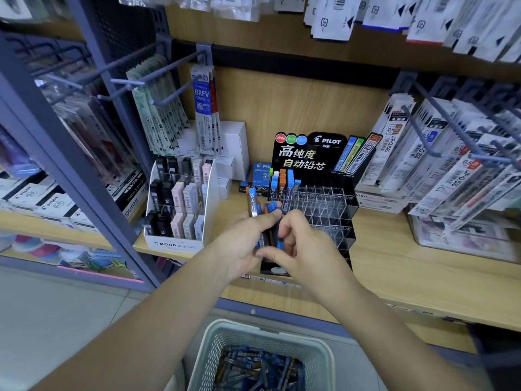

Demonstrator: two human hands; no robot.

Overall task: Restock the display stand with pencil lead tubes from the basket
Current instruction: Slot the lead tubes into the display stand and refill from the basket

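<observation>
A black Pilot display stand (324, 204) with a clear grid of slots sits on the wooden shelf. Several blue and orange lead tubes (283, 183) stand in its back left slots. In front of the stand my left hand (242, 244) grips a bundle of lead tubes (258, 206) with blue and orange caps. My right hand (298, 244) pinches one blue-ended tube of that bundle at its lower end. Below, a pale green basket (225, 337) holds many more tubes (259, 368).
A white Mono lead display box (180, 241) stands left of the stand. Hanging refill packs on hooks (439, 142) crowd the right and upper left. A dark metal rack post (84, 176) runs down the left. The wooden shelf edge (394, 300) lies in front.
</observation>
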